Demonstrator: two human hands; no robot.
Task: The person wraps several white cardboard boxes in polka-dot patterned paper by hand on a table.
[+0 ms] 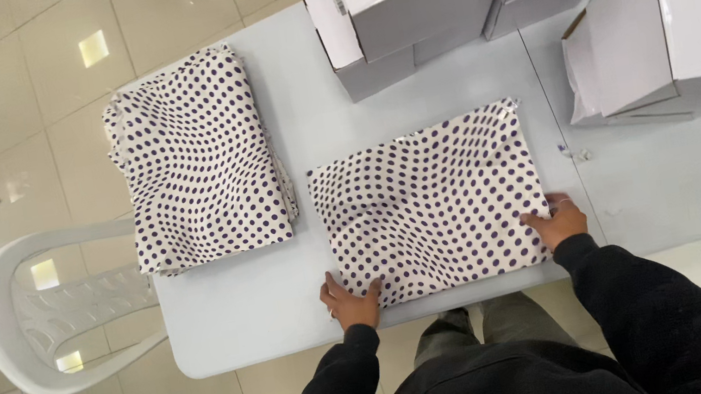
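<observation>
Head view looks straight down on a pale grey tabletop [274, 303] where a folded piece of white cloth with dark purple dots [431, 203] lies flat near the front edge. Both hands rest on it: the left hand [350, 300] presses on the near left corner with fingers spread flat, and the right hand [556, 219] lies on the near right corner, fingers laid over the edge of the fabric; neither is clenched, and whether the fingers pinch the cloth I cannot tell. Black sleeves run back from both wrists. Just beside the cloth, to its left and apart from it, sits a stack of the same dotted fabric [197, 160], reaching the tabletop's left edge. White cardboard boxes [404, 1] crowd the far side and right. A white plastic chair [50, 310] stands on the tiled floor at the left.
</observation>
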